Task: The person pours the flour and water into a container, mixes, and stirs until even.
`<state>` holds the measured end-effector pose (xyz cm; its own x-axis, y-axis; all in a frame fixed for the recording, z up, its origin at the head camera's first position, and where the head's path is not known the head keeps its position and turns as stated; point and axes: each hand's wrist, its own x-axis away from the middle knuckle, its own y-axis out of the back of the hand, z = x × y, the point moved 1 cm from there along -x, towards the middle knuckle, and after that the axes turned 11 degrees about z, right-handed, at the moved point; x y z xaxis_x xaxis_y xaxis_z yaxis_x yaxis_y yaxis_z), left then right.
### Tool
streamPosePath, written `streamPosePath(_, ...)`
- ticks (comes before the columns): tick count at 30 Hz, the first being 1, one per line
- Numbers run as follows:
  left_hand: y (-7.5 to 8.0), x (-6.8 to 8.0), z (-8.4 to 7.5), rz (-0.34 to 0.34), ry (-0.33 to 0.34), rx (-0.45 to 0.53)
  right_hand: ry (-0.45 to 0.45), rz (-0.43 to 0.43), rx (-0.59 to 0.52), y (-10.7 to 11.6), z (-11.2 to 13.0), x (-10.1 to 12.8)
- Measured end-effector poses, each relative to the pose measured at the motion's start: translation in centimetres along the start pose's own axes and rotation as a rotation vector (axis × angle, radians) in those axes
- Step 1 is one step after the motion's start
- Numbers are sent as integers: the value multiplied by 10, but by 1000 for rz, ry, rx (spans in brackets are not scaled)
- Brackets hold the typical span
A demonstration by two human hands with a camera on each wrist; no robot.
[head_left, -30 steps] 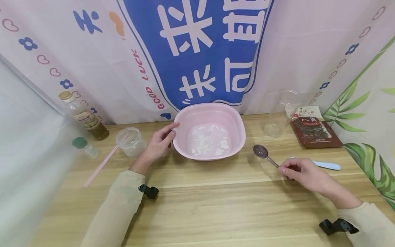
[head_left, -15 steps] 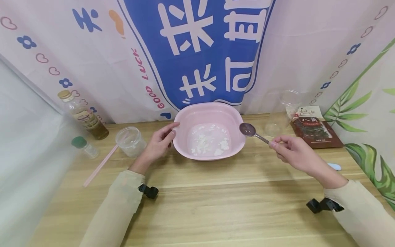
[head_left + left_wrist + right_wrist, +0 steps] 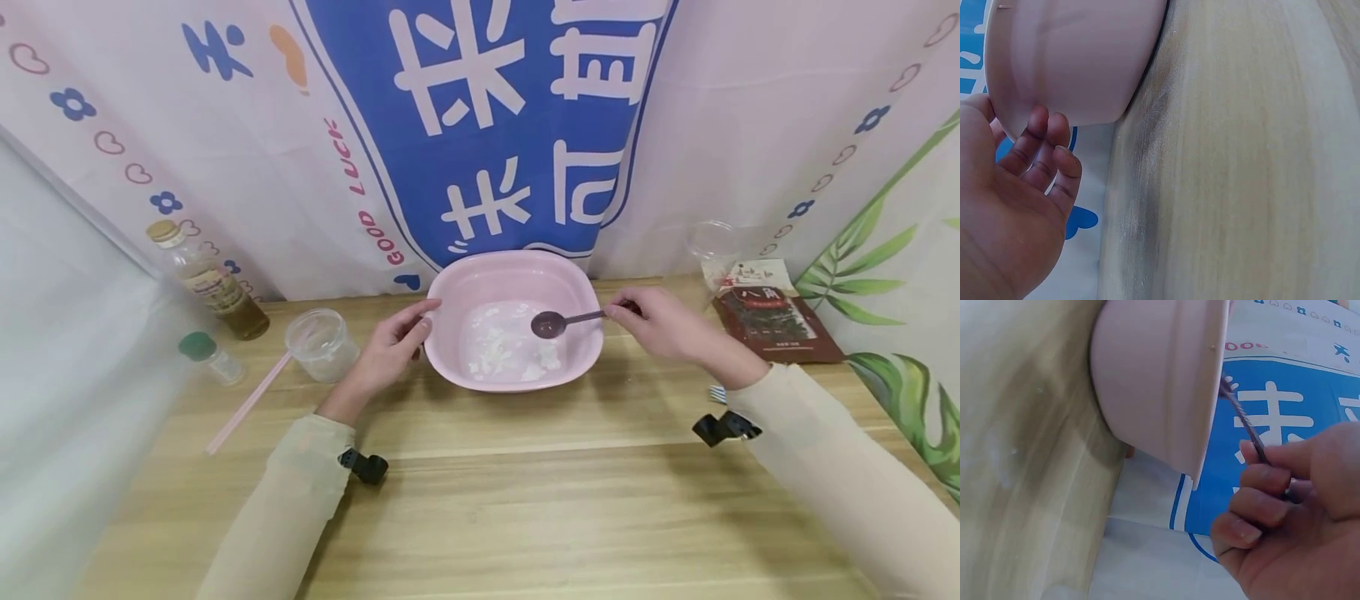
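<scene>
Looking down from the head view, I see my right hand [image 3: 660, 325] pinching the handle end of a metal spoon [image 3: 564, 320], my grip closed around it just past the right rim of the pink basin [image 3: 450, 354]. The spoon's long axis lies nearly level, running right to left, with the bowl pointing left and hanging over the white clumps inside the basin. My left hand [image 3: 390, 346] rests at the basin's left rim, fingers relaxed and loosely bent, holding nothing. On the table [image 3: 525, 500] to the left stand a clear plastic cup [image 3: 318, 343], a pink stick [image 3: 247, 402], a small green-capped jar [image 3: 206, 354] and a bottle of amber liquid [image 3: 206, 279]; to the right sits a dark red packet [image 3: 776, 323]. From the left wrist view, the fingertips [image 3: 1054, 128] of my left hand [image 3: 1004, 212] lie against the basin's [image 3: 1072, 56] outer wall, a contact the head view only hints at; the spoon is out of sight here. From the right wrist view, my right hand [image 3: 1297, 531] shows thumb and curled fingers [image 3: 1257, 506] clamped on the spoon's [image 3: 1244, 419] thin handle, which slants up and away over the basin's [image 3: 1147, 381] rim; its bowl is hidden behind that rim, though the head view shows it plainly.
</scene>
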<state>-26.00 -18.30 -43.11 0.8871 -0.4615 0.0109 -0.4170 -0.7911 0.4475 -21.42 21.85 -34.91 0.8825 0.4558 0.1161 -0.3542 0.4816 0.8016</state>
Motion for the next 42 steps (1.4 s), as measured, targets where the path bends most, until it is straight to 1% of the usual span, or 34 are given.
streamPosePath(6,-1,0,1,-1,-9,11,-103,-27,-143,2,-3,-13)
streamPosePath(9,0,0,1,-2,-16,14,-114,-68,-142,0,-6,-16)
streamPosePath(11,0,0,1,-2,-21,15,-77,-102,-103,-2,-7,-17)
streamPosePath(15,0,0,0,0,-25,12,56,-163,12,-5,-2,-18)
streamPosePath(17,0,0,-1,1,-25,11,117,-187,73,-6,2,-18)
streamPosePath(20,0,0,-1,1,-25,5,185,-211,143,-6,7,-18)
streamPosePath(27,-1,-1,-1,-2,-25,10,358,-175,174,-15,7,-23)
streamPosePath(31,-2,-1,0,-3,-26,10,390,-219,224,-21,5,-28)
streamPosePath(33,-2,-2,1,-4,-23,5,383,-248,266,-21,6,-29)
streamPosePath(35,-2,-2,1,-6,-23,5,363,-254,313,-20,8,-29)
streamPosePath(38,-2,-2,1,-11,-24,9,341,-224,354,-16,11,-27)
streamPosePath(40,-2,-2,1,-16,-25,17,351,-185,346,-15,12,-26)
streamPosePath(42,-2,-2,1,-19,-29,27,385,-149,315,-14,12,-27)
